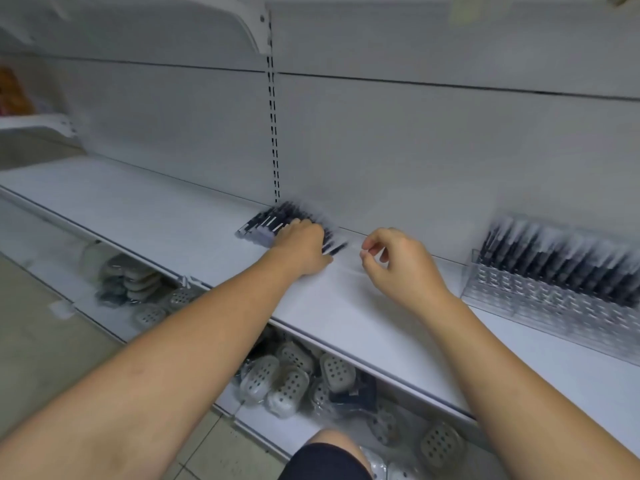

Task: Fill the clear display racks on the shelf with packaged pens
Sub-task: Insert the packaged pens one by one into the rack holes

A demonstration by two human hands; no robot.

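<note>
From my remote seat, I see a white shelf [166, 216] carrying a loose pile of packaged pens [266, 221] lying flat near its back panel. Well apart to the right, a clear display rack [540, 296] stands on it, packed with dark pens [561, 252].

Soft, cool, even light falls from above, and the white shelf [173, 209] reads bright. A faint shade lies under the left hand [301, 247], with deeper gloom below the shelf's front edge. Motion blur smears the loose pens [266, 220] at the back edge and the filled rack [540, 285] at the right end. Wide-angle distortion bends the shelf lines.
</note>
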